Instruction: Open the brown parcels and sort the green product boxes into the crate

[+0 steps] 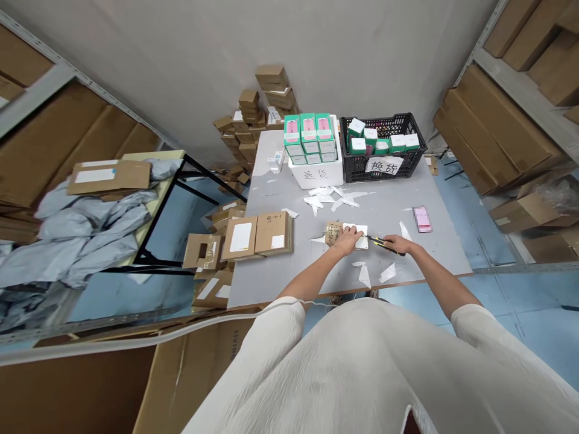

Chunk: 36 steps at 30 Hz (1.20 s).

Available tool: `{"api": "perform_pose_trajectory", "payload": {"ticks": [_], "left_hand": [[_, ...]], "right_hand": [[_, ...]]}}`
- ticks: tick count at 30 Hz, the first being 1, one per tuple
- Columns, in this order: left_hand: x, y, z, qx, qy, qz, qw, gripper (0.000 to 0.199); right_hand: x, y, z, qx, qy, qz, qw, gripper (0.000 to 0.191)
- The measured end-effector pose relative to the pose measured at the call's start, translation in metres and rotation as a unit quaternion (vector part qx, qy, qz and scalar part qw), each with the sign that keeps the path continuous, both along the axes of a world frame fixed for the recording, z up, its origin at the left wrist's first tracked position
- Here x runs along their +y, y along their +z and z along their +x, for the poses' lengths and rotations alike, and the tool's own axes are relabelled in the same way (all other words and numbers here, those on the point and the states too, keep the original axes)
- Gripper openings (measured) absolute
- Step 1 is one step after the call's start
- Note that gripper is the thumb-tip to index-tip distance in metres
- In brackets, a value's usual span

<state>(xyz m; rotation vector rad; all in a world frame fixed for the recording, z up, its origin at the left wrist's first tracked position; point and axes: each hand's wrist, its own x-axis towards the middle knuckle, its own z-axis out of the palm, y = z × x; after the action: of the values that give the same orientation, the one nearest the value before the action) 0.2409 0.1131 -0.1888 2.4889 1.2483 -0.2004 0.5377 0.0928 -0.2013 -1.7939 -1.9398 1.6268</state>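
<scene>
The left hand [347,241] lies on top of a small cardboard box [333,231], which is on the grey desk [400,193], near the edge closest to the person. Its fingers are spread over the box, but I cannot tell how far they bend around the sides. The right hand [398,244] has its fingers closed around the handle of a yellow and black cutter [383,242], and the tip of this tool is at the right end of the box, beside a white label [362,229]. Whether the blade touches the box is too small to see. Torn white paper scraps [321,201] lie behind the box, and some others lie in front of it. To the right, well apart from the box, there is a pink item [422,219], which is blurred. To the left stands a group of flat cartons [274,232]. At the back, a white container [315,176] carries green boxes [309,135], and just beside it is a black plastic basket [411,171] with more green-sided boxes inside.
</scene>
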Motion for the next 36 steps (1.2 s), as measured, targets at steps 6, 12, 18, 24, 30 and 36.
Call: {"api": "perform_pose_trajectory", "payload": {"ticks": [6,12,18,24,30,36], "left_hand": [[0.0,-0.001,0.0,-0.005,0.001,-0.009,1.0,0.058],[-0.001,-0.001,0.0,-0.007,0.004,-0.005,1.0,0.058],[0.004,-0.006,0.003,0.0,0.0,0.005,1.0,0.057],[0.01,-0.008,-0.002,-0.036,-0.005,-0.005,0.999,0.058],[0.016,-0.003,-0.005,-0.095,0.095,0.018,0.991,0.047],[0.028,-0.014,-0.001,-0.067,0.095,0.032,0.993,0.06]], "right_hand": [[-0.007,-0.002,-0.003,0.009,-0.002,0.018,1.0,0.028],[-0.013,-0.001,-0.011,0.015,-0.005,0.046,0.999,0.028],[-0.02,0.002,-0.003,0.03,-0.01,0.002,0.999,0.033],[-0.023,0.005,0.003,0.063,-0.123,0.005,0.99,0.036],[-0.029,0.013,0.005,0.037,-0.144,0.057,0.987,0.043],[-0.033,0.023,-0.004,-0.03,-0.059,0.173,0.983,0.039]]}}
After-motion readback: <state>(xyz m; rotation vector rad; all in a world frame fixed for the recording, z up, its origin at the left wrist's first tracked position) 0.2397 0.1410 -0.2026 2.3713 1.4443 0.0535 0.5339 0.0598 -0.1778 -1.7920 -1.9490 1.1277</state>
